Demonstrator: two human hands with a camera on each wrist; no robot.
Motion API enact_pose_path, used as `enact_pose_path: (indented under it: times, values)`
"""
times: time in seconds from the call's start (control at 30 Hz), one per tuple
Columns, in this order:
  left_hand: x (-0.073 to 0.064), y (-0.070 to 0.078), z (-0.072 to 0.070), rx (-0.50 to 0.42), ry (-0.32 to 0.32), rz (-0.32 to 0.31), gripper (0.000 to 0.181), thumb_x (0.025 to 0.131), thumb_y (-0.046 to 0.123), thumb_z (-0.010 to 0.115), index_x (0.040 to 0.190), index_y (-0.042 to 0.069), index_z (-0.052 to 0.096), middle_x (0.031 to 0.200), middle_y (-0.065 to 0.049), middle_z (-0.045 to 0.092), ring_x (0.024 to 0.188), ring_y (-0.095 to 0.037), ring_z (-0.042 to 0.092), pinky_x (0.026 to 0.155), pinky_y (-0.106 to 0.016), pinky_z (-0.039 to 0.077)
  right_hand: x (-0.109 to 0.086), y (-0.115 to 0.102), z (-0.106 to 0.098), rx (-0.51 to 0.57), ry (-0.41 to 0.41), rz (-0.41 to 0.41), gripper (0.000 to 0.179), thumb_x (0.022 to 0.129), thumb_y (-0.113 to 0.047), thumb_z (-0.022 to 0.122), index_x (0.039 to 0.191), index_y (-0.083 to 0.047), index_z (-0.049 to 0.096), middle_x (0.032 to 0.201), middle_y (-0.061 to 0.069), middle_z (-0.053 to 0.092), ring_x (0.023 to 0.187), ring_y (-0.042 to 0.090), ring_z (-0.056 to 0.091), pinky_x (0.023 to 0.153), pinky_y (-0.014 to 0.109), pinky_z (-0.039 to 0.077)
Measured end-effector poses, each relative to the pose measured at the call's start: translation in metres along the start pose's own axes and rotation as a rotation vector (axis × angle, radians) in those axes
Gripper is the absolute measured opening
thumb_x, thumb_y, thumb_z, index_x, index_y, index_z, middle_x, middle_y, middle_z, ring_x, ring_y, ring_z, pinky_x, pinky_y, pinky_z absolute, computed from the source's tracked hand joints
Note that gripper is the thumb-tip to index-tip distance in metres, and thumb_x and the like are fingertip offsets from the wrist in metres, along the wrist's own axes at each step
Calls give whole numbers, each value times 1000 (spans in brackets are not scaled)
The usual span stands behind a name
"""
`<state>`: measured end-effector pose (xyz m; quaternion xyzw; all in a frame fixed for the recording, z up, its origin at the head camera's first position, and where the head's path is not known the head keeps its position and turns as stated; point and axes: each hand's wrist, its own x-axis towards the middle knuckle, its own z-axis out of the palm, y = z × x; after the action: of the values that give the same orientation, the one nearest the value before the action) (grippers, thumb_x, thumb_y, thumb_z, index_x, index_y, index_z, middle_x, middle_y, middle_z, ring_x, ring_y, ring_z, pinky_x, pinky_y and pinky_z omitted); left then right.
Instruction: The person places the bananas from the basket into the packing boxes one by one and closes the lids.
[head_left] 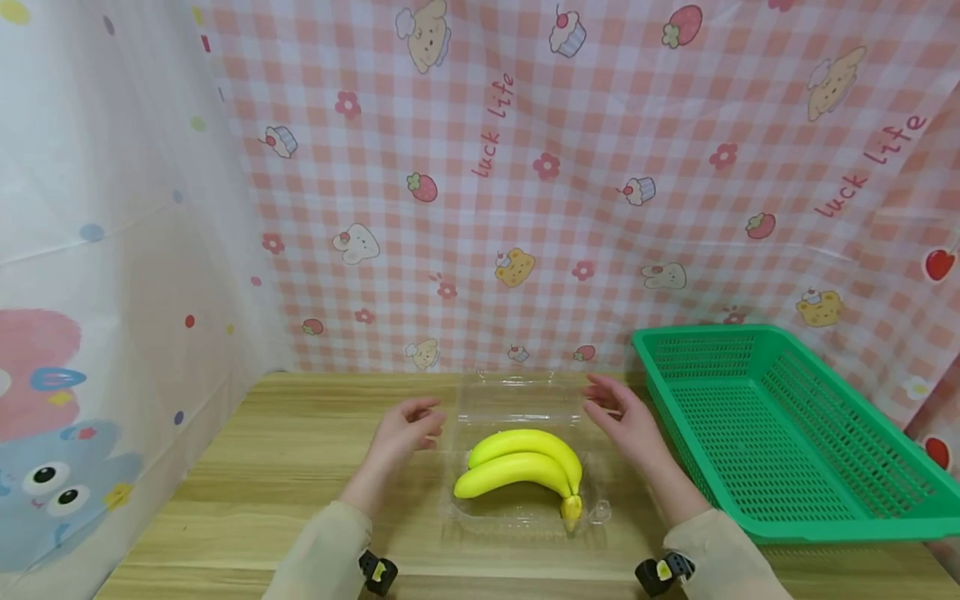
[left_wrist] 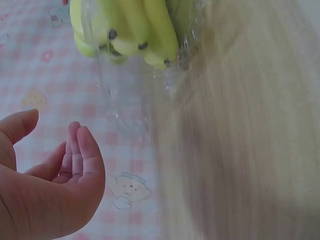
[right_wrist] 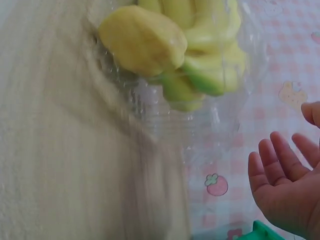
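A bunch of yellow bananas (head_left: 517, 475) lies in a clear plastic clamshell box (head_left: 502, 523), its stem end at the front right. The box's lid (head_left: 497, 408) stands open at the back. My left hand (head_left: 408, 429) hovers left of the lid, fingers loosely bent and holding nothing. On the other side, my right hand (head_left: 618, 417) is near the lid's right edge, also holding nothing. Dark banana tips (left_wrist: 142, 46) show through the plastic in the left wrist view. A rounded yellow lump (right_wrist: 142, 40) appears beside the bananas in the right wrist view.
A green plastic basket (head_left: 750, 533) with perforated walls stands at the right, close to my right forearm. The wooden table (head_left: 277, 467) ends at a pink checked cloth (head_left: 495, 317) behind. A pale patterned cloth (head_left: 150, 250) hangs at the left.
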<state>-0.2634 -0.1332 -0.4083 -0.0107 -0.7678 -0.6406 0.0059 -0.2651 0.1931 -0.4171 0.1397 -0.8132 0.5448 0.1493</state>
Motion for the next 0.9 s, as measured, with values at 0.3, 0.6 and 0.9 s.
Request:
enact_pose_path:
  times: [0.3, 0.6, 0.9]
  values:
    - [15, -10, -2, -54, -11, -44, 44, 96, 13, 65, 132, -8, 54, 114, -19, 62, 97, -29, 65, 91, -48, 57, 6, 13, 1, 13, 19, 130, 47, 99, -11, 61, 142, 3, 48, 129, 27, 58, 117, 35, 55, 91, 19, 48]
    - [27, -19, -1, -123, -24, -92, 54, 95, 17, 66, 138, -10, 47, 128, -27, 55, 112, -40, 59, 97, -48, 53, 11, 29, 6, 23, 19, 212, 47, 100, -9, 58, 142, 8, 44, 130, 29, 56, 118, 39, 54, 94, 26, 50]
    - [39, -22, 1, -183, -51, -141, 59, 96, 17, 65, 142, -11, 40, 138, -30, 48, 120, -43, 54, 101, -49, 50, 15, 36, 8, 84, -4, 327, 50, 102, -8, 54, 144, 14, 37, 133, 35, 50, 118, 40, 51, 83, 28, 58]
